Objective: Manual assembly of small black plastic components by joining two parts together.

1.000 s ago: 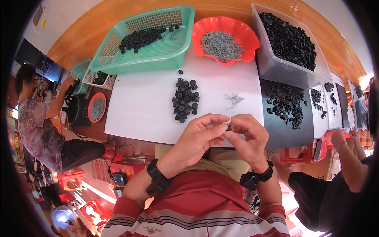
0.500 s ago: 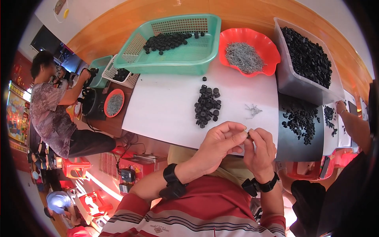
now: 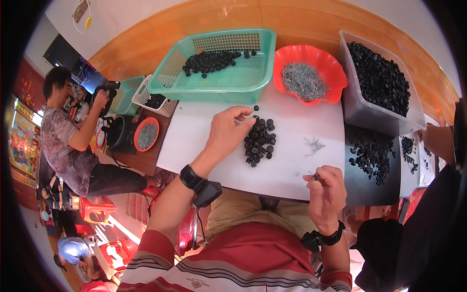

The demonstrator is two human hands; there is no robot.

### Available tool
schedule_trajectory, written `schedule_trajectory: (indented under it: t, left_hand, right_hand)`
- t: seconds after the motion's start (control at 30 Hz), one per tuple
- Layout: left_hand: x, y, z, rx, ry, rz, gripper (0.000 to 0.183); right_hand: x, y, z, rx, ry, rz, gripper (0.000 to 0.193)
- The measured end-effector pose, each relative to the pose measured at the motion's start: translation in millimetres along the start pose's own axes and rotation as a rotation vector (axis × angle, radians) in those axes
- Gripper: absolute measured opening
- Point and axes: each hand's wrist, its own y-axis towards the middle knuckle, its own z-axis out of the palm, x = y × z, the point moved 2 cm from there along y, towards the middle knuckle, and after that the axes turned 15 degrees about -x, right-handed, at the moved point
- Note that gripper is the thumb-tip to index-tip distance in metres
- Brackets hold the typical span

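Observation:
On the white work surface (image 3: 204, 146) lies a pile of small black plastic caps (image 3: 260, 141). My left hand (image 3: 226, 131) reaches to the far left edge of this pile, thumb and forefinger closing on a black cap (image 3: 256, 117). Another single cap (image 3: 256, 108) lies just beyond the fingertips. Near the front right edge, my right hand (image 3: 328, 194) pinches a small black part (image 3: 315, 177) with a thin silvery screw sticking out of it. A little heap of loose screws (image 3: 314, 145) lies beyond that hand.
At the back stand a green basket (image 3: 160, 83) with black caps, a red scalloped bowl (image 3: 340, 80) of screws and a clear bin (image 3: 362, 114) of black parts. More black pieces (image 3: 372, 160) lie on the dark mat at right. Other people work left and right.
My hands have parted. The left one has moved away from the right, forward and left to the cap pile; the right has lowered slightly, keeping the small part. The view has tilted slightly.

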Motion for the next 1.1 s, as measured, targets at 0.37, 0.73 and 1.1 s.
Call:
schedule_trajectory:
  t: [0.37, 0.73, 1.1]
  left_hand:
    - [2, 24, 4, 0.261, 0.151, 0.154, 0.019]
    - [1, 13, -5, 0.184, -0.113, 0.062, 0.012]
    - [-12, -19, -16, 0.191, -0.505, -0.188, 0.025]
  right_hand:
    - [4, -2, -8, 0.033, 0.069, 0.126, 0.022]
    - [7, -4, -6, 0.051, 0.108, 0.173, 0.022]
    - [8, -1, 4, 0.017, 0.188, 0.22, 0.021]
